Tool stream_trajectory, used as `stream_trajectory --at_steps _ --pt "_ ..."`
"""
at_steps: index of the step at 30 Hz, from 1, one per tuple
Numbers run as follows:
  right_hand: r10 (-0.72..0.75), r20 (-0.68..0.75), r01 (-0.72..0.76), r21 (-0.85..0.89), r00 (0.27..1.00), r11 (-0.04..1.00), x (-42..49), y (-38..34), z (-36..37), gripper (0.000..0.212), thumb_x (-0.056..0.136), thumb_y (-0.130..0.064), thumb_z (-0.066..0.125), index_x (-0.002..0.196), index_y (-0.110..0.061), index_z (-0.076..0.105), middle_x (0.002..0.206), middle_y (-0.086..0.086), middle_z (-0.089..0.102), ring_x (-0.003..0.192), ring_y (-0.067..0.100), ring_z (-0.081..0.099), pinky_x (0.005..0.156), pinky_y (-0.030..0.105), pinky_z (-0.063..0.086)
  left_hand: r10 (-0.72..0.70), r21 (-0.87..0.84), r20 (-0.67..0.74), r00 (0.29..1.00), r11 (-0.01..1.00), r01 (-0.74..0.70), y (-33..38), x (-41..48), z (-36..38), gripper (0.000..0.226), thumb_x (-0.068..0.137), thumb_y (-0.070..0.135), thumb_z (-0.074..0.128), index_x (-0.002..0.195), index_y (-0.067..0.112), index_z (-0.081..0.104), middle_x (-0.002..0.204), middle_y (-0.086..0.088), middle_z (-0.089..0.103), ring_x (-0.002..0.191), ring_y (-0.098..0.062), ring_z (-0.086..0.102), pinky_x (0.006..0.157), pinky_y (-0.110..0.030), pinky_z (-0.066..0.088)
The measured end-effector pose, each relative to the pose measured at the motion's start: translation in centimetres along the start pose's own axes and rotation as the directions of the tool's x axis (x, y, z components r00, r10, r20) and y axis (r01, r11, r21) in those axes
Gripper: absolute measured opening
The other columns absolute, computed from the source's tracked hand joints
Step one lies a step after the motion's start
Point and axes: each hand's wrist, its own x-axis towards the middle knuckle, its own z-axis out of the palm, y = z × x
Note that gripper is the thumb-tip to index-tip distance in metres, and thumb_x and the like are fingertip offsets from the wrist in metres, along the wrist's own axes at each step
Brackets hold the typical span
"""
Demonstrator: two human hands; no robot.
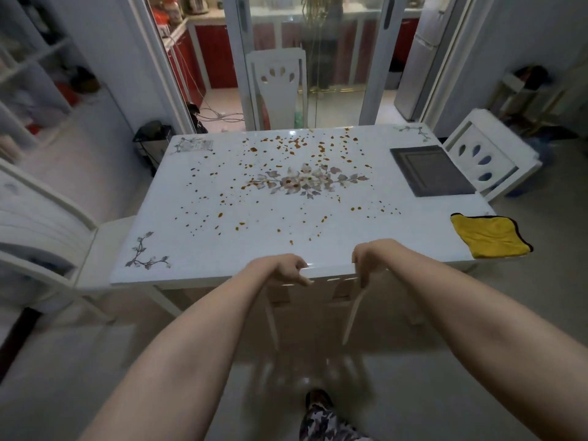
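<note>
Two hands on one chair: L hand (pixel 284 269) and R hand (pixel 366 261) both curl their fingers down over the top rail of the white chair (pixel 318 291). The chair sits tucked under the near edge of the table (pixel 203 249), dead centre between the forearms. It's blurry there, so the exact finger wrap isn't sharp, but both look clamped on the rail, not lying flat.

The step looks like drawing the chair out, prob. to get at the tabletop.

- Pull straight back w/ even force L and R, else it twists and a leg catches the table frame.
- Knuckles are right at the table lip, so dip them a bit to avoid a scrape.
- Take some weight off the legs; the glossy floor will screech or mark otherwise.
- The foot (pixel 318 405) stands directly behind, so step back first.
- Clear enough room to lean in over the brown spots (pixel 296 143); the yellow cloth (pixel 488 235) lies at the near R corner.
</note>
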Motion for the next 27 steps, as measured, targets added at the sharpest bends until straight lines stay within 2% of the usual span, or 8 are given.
stream_trajectory --at_steps 3,6,9,12,18,21,25,27 --pt "-0.068 0.135 0.041 0.190 0.989 0.981 -0.4 -1.1 -4.5 0.064 0.077 -0.026 0.080 0.133 -0.013 0.053 0.132 0.007 0.058 0.117 0.026 0.059 0.101 0.041 0.048 -0.045 -0.178 -0.017 0.999 0.983 0.041 -1.5 -1.9 -3.9 0.058 0.088 0.036 0.064 0.137 0.010 0.047 0.139 -0.007 0.052 0.124 -0.022 0.051 0.105 -0.031 0.036" --pt "-0.180 -0.064 0.191 0.375 0.982 0.907 -0.4 -2.5 -9.1 0.060 0.082 -0.025 0.075 0.135 -0.010 0.050 0.134 0.010 0.057 0.119 0.024 0.058 0.103 0.037 0.045 -0.076 -0.385 -0.183 0.980 0.923 0.000 -3.4 -3.8 -7.8 0.050 0.090 0.030 0.063 0.133 0.008 0.051 0.131 -0.009 0.058 0.116 -0.022 0.057 0.097 -0.034 0.044" --pt "-0.279 -0.312 0.395 0.423 0.908 0.815 0.0 -4.5 -13.6 0.053 0.084 -0.025 0.072 0.131 -0.008 0.055 0.131 0.009 0.059 0.115 0.023 0.059 0.101 0.034 0.046 -0.174 -0.549 -0.417 0.892 0.830 -0.094 -5.6 -5.8 -11.1 0.044 0.090 0.031 0.063 0.127 0.009 0.056 0.120 -0.008 0.064 0.103 -0.017 0.063 0.090 -0.038 0.049" --pt "-0.355 -0.369 0.500 0.461 0.859 0.733 0.3 -6.7 -16.6 0.052 0.085 -0.024 0.072 0.131 -0.005 0.055 0.128 0.010 0.061 0.114 0.022 0.059 0.097 0.031 0.048 -0.251 -0.584 -0.486 0.837 0.806 -0.098 -7.4 -7.7 -12.9 0.043 0.090 0.031 0.063 0.126 0.009 0.057 0.118 -0.008 0.064 0.104 -0.018 0.063 0.085 -0.032 0.049" --pt "-0.504 -0.356 0.610 0.324 0.787 0.724 1.3 -14.3 -20.2 0.049 0.084 -0.027 0.072 0.127 -0.007 0.059 0.123 0.007 0.064 0.109 0.020 0.061 0.091 0.029 0.051 -0.379 -0.607 -0.521 0.764 0.795 -0.019 -12.2 -12.7 -13.4 0.039 0.088 0.029 0.065 0.123 0.011 0.060 0.117 -0.006 0.066 0.104 -0.016 0.063 0.083 -0.026 0.047" --pt "-0.585 -0.319 0.660 0.235 0.746 0.714 1.4 -20.0 -21.3 0.048 0.085 -0.029 0.071 0.126 -0.008 0.060 0.122 0.005 0.064 0.103 0.017 0.061 0.083 0.025 0.050 -0.462 -0.628 -0.555 0.691 0.778 0.016 -15.8 -16.3 -13.5 0.038 0.087 0.028 0.066 0.122 0.012 0.061 0.117 -0.002 0.065 0.107 -0.016 0.061 0.088 -0.026 0.047" --pt "-0.637 -0.336 0.710 0.166 0.693 0.685 0.9 -27.9 -23.2 0.046 0.084 -0.029 0.072 0.124 -0.009 0.062 0.119 0.005 0.066 0.100 0.016 0.062 0.089 0.031 0.053 -0.536 -0.671 -0.584 0.610 0.741 0.008 -21.3 -20.4 -13.7 0.039 0.085 0.026 0.069 0.120 0.012 0.062 0.118 -0.002 0.065 0.105 -0.013 0.059 0.090 -0.025 0.046" --pt "-0.663 -0.347 0.737 0.148 0.663 0.660 0.2 -32.3 -24.0 0.043 0.084 -0.029 0.071 0.122 -0.010 0.063 0.117 0.004 0.066 0.096 0.016 0.062 0.081 0.027 0.054 -0.565 -0.684 -0.589 0.578 0.729 0.015 -24.6 -22.6 -13.7 0.038 0.085 0.026 0.070 0.119 0.011 0.062 0.116 -0.004 0.065 0.105 -0.014 0.059 0.088 -0.025 0.044"
